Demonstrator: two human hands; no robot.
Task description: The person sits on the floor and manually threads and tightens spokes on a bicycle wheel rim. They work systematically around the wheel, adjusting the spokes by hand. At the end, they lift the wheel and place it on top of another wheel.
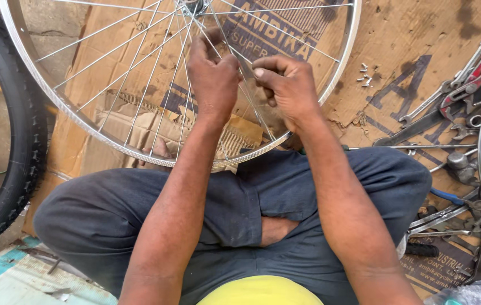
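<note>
Pinching crossed spokes [244, 68] with left hand [212, 76] and right hand [287, 85], most lacing on silver rim [82, 121] done, loose nipples [364, 76] waiting.

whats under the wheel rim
Flattened cardboard lies under the rim, with a toe showing between spokes. The hands and forearms cover the cardboard near the lower edge.

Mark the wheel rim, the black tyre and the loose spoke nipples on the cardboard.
wheel rim [65, 110]: head view, lower-left arc of the silver rim.
black tyre [23, 141]: head view, knobbly tread at the left edge.
spoke nipples [366, 76]: head view, middle of the small silver cluster.
</note>
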